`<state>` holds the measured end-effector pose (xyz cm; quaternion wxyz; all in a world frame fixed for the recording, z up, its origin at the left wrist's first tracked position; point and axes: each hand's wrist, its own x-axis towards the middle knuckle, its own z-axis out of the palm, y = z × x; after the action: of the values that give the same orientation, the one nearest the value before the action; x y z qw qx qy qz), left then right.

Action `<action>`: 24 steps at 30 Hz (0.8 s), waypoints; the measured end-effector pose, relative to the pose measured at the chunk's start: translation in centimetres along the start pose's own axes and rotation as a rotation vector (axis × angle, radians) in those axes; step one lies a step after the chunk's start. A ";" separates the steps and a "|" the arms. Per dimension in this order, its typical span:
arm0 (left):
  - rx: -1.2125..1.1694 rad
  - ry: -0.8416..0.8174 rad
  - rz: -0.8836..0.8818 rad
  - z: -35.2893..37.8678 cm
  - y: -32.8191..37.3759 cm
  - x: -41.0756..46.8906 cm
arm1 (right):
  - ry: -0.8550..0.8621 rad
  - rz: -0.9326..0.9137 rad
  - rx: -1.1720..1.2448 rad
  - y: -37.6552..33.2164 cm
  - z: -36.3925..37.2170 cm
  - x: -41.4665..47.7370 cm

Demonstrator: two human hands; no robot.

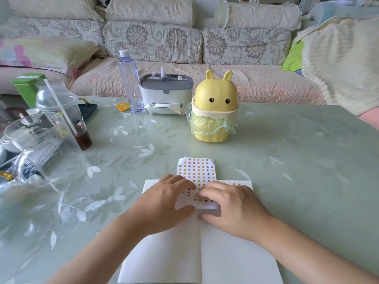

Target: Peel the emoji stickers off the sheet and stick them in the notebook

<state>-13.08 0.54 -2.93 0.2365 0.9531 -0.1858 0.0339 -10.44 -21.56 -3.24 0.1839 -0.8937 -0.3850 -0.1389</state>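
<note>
At the far left much is hard to read: a green tin (27, 87) stands behind a domed plastic cup (61, 113) with a straw and a little dark drink left in it. In front of these lies a jumble of clear glassware (24, 140), partly cut off by the frame edge and too blurred for us to sort out. Further along the pale green table (297, 160) stand a clear water bottle (131, 85), a grey-and-white tissue box (166, 93) and a yellow bunny bin (215, 107) lined with a thin bag. A floral sofa (153, 42) runs behind them all.

Nearer us, the sticker sheet (196, 171) lies with its far end on the table and its near end over the open notebook (225, 253). The notebook's bottom edge runs out of view.

The left hand (164, 201) rests on the sheet's left part with its fingers laid fairly straight across the emoji rows, hiding many of them. Its thumb lies along the sheet's near left corner.

The right hand (231, 203) has its fingers bent, the tips set down on the sheet near its middle, with the thumb just below the sheet's near edge. The fingers cover that spot, so we cannot tell whether they are pinching a sticker or only touching the sheet.

Along the far edge of the right page we make out a few tiny yellow dots (235, 184), too small to read.
</note>
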 end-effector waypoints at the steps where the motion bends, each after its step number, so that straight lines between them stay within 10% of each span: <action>1: -0.011 0.006 0.000 -0.1 0.0 -0.1 | 0.013 -0.004 0.005 -0.1 0.2 0.2; 7: -0.095 0.332 -0.318 -0.5 2.4 -0.9 | 0.222 0.017 -0.067 -0.3 0.3 1.3; 11: -0.495 0.068 -0.691 -1.5 5.4 -1.4 | 0.320 -0.016 -0.131 -0.5 0.0 1.7; 17: -1.143 0.172 -0.804 -0.7 5.8 -1.3 | 0.337 -0.099 -0.188 -1.2 0.2 1.7; 24: -1.210 0.265 -0.799 -0.7 4.9 -0.9 | 0.221 0.136 0.277 -2.3 -1.2 2.0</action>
<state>-15.72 -2.86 -0.26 0.7359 0.6387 0.2195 -0.0486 -10.93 -19.35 -0.86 0.3552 -0.8632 -0.3165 -0.1690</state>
